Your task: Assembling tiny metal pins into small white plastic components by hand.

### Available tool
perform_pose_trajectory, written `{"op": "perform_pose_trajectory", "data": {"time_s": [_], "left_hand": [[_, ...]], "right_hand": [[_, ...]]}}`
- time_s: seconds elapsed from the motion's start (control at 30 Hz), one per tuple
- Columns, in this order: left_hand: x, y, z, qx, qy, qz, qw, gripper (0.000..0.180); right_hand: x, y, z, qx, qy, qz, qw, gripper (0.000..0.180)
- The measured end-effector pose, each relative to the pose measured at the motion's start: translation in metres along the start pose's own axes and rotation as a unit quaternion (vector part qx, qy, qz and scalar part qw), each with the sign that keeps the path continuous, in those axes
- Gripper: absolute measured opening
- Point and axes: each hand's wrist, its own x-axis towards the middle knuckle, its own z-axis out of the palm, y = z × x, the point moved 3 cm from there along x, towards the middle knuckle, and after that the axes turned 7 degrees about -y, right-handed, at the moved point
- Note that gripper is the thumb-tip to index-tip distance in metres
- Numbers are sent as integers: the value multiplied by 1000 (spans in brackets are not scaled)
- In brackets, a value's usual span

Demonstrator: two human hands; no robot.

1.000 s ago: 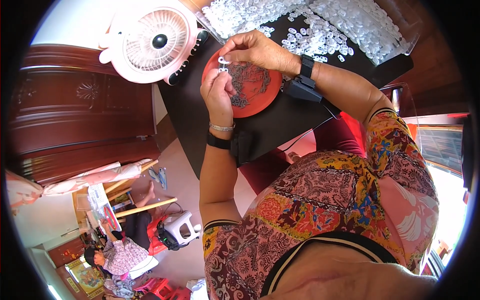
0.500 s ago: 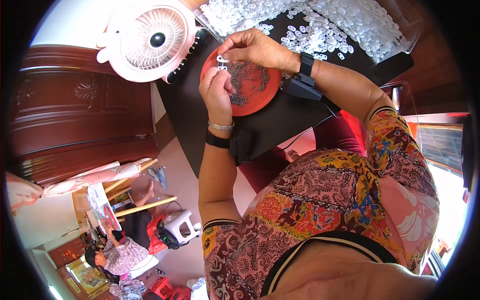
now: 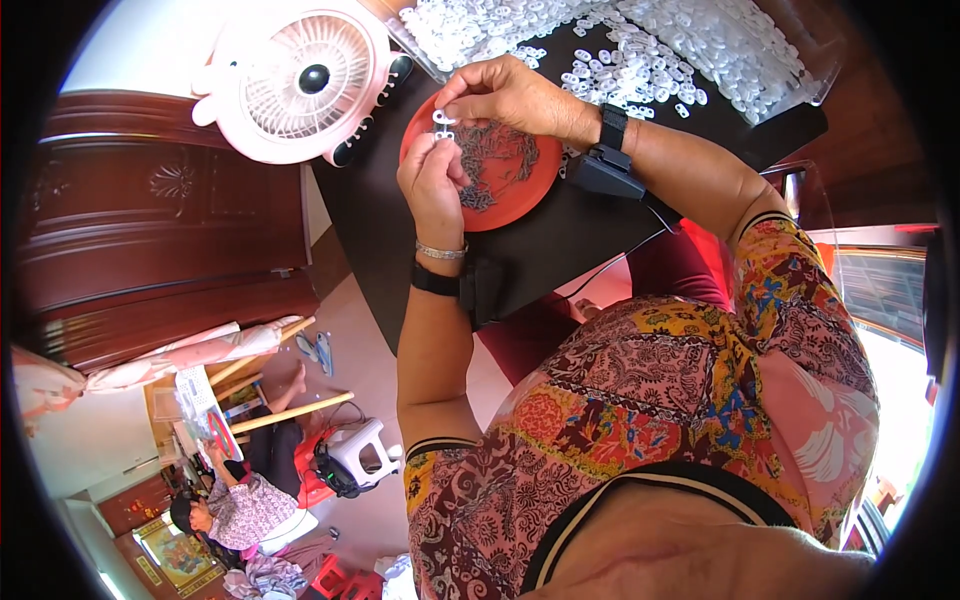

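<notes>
Far left: dark wooden cabinet [image 3: 150, 220]. Lower left, well apart: another person [image 3: 235, 505] seated on the floor beside a white stool [image 3: 365, 450]. Top left, on the table's [image 3: 560, 250] edge: pink fan [image 3: 300, 80], just beside the red plate [image 3: 505, 180]. Over the plate's left rim: left hand [image 3: 432, 185], grip narrow, fingertips pinched on a small white piece [image 3: 443, 124]. Same piece pinched from the other side by the right hand [image 3: 510, 95], grip likewise narrow, both hands touching it above the plate. In the plate: dark tangle of small metal bits [image 3: 495, 165]. Black bands on both wrists, silver bracelet on the left. Further right, across the table top: heap of white pieces [image 3: 690, 45].
</notes>
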Motion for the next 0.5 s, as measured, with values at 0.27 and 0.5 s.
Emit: {"op": "perform_pose_trajectory", "data": {"time_s": [0.27,0.5], "left_hand": [[0,1,0,-28,7,4,1000,18],[-2,2,1,-9,10,-6,1000,19]], "right_hand": [[0,-3,-3,-6,27,-27,999,13],[-1,1,0,-4,6,3,1000,13]]}}
